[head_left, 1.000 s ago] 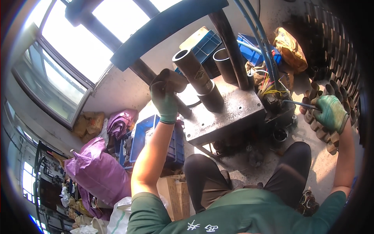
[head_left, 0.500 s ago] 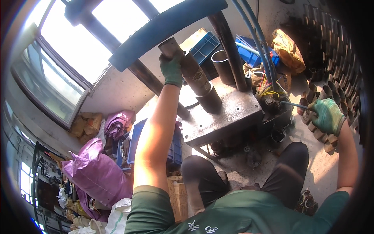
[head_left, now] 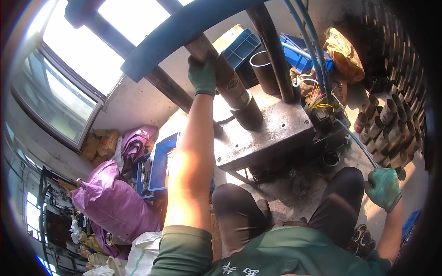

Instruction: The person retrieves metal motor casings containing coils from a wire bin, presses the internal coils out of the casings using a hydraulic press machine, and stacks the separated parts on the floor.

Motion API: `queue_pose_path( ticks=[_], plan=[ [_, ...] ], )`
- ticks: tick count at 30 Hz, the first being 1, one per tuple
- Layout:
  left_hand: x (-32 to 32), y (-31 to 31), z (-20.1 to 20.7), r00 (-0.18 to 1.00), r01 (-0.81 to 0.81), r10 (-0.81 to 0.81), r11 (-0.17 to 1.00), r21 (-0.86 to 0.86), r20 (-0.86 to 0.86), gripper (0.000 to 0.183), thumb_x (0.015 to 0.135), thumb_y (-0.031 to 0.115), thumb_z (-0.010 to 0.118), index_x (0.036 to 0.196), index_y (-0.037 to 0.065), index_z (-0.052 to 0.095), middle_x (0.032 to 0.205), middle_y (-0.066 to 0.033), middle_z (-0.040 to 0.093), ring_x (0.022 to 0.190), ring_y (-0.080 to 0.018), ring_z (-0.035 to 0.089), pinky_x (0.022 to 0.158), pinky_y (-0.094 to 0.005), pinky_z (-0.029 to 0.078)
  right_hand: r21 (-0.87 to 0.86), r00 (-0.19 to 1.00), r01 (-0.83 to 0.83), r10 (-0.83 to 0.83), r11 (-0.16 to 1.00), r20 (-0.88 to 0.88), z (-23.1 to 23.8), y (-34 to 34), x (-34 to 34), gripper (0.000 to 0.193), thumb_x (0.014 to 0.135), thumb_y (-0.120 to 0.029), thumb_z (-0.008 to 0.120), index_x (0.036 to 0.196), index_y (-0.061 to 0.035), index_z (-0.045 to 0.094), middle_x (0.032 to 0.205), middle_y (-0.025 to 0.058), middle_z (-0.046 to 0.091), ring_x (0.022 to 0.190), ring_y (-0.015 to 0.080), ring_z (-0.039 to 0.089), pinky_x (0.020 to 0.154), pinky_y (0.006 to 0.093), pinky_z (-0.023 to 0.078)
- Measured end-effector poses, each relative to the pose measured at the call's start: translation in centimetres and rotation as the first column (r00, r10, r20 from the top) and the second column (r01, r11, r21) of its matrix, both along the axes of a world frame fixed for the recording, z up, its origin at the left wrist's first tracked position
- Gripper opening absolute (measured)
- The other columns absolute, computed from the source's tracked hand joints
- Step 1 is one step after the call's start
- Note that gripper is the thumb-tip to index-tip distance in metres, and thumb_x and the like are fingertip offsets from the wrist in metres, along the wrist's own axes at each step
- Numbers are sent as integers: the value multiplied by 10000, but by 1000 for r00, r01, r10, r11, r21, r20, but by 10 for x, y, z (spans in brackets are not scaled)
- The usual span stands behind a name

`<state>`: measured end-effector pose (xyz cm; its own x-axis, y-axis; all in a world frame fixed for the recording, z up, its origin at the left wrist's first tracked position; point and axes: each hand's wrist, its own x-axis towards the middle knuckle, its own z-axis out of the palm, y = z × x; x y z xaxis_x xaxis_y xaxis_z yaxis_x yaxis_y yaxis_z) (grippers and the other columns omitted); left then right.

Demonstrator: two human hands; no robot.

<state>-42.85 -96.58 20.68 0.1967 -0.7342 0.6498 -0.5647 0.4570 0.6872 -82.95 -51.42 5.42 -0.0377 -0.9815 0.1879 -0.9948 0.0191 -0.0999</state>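
Observation:
My left hand, in a green glove, is closed round a short metal cylinder atop a steel tube. That tube stands in a dark wider sleeve on the steel table of a press. From here the cylinder's upper end meets the edge of the blue crossbeam; whether they touch I cannot tell. Off to the right, my gloved right hand is closed on the end of a long blue-grey lever, which slopes down toward me from the press's side.
A wide pipe piece stands at the table's back between dark columns. Blue hoses and loose coloured wires run beside it. Many tubes stand on the floor at right. A purple sack and blue crate lie left.
My right hand has come down and nearer to me, swinging the lever from nearly level to a downward slope. The cylinder's top rim, seen before below the crossbeam, now meets its edge.

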Motion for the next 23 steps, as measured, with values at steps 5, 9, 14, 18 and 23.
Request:
queue_pose_path(
  ticks=[5, 9, 14, 18, 23],
  plan=[
    [-4, 0, -2, 996, -70, 71, 997, -18, 45, 774, 839, 625, 781, 1284, 13, 621, 1214, -269, 735, 1162, -464, 696, 1003, -501, 546, -84, 993, 50, -41, 995, 110, 0, 4, 4, 256, 753, -247, 731, 640, -26, 667, 713, 178, 663, 680, 380, 671, 661, 485, 513],
    [-8, 4, -2, 998, -46, 48, 998, -48, 28, 772, 841, 624, 777, 1280, 9, 619, 1207, -273, 736, 1160, -470, 695, 1003, -507, 545, -115, 990, 48, -32, 992, 134, -3, 4, 4, 237, 748, -219, 749, 648, -28, 649, 701, 178, 647, 676, 388, 659, 651, 486, 506],
    [-7, 1, -6, 998, -58, 59, 997, -52, 17, 780, 841, 622, 775, 1283, -1, 617, 1205, -280, 735, 1164, -466, 695, 1005, -504, 546, -123, 991, 55, -39, 991, 128, -4, 4, 5, 235, 756, -206, 752, 657, -31, 629, 694, 182, 632, 678, 395, 650, 653, 490, 503],
    [-7, 0, -10, 998, -61, 62, 998, -18, 17, 778, 841, 612, 777, 1289, -4, 617, 1207, -282, 735, 1167, -468, 694, 1009, -508, 544, -117, 993, 58, -46, 991, 109, -4, 4, 4, 241, 760, -207, 754, 660, -30, 625, 692, 192, 621, 680, 404, 643, 653, 492, 502],
    [-7, 3, -15, 998, -58, 58, 998, -9, 20, 775, 840, 600, 781, 1303, 1, 615, 1235, -286, 725, 1192, -470, 684, 1031, -510, 533, -131, 993, 56, -42, 990, 109, -6, 4, 3, 258, 762, -217, 760, 663, -22, 623, 702, 197, 626, 680, 410, 644, 659, 501, 502]
  ],
)
